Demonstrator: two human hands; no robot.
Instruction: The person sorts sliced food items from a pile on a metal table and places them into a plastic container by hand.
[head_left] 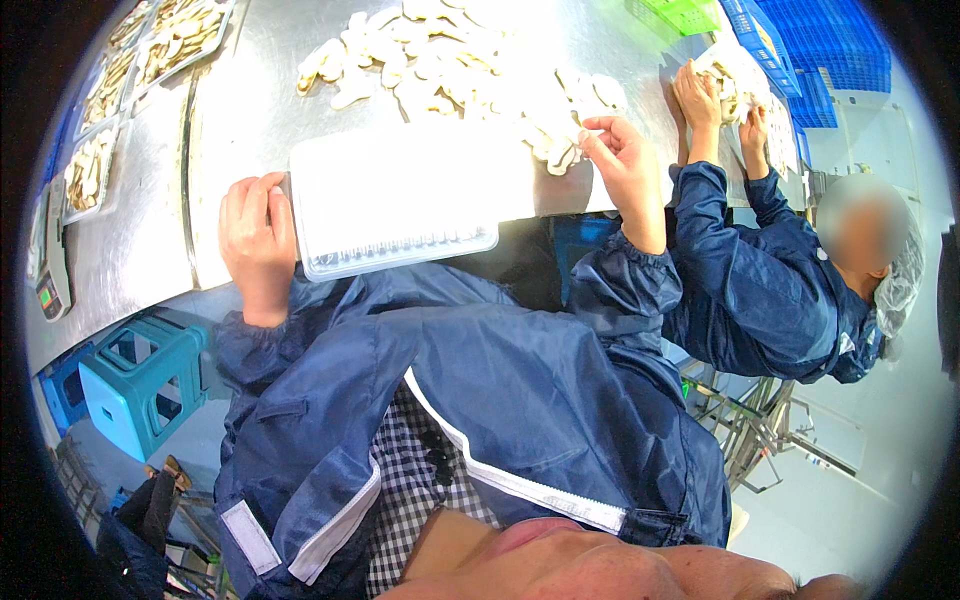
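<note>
At the table's near edge lies a clear plastic tray [400,240], its upper part washed out by glare. My left hand [257,235] has its fingers bent against the tray's left end and grips it there. To the right of the tray, my right hand [628,168] is raised over the table edge with thumb and forefinger brought together. Its fingertips are beside a few pale slices [556,150] that look like sliced mushroom; whether one is pinched between them is too bright to see. A larger pile of slices [425,50] spreads beyond the tray.
Filled trays [180,40] and a scale [50,280] stand at the left. A co-worker [770,270] at the right handles more slices. Blue crates [830,50] and a green basket [685,14] are at the back right. A teal stool [140,385] stands below left.
</note>
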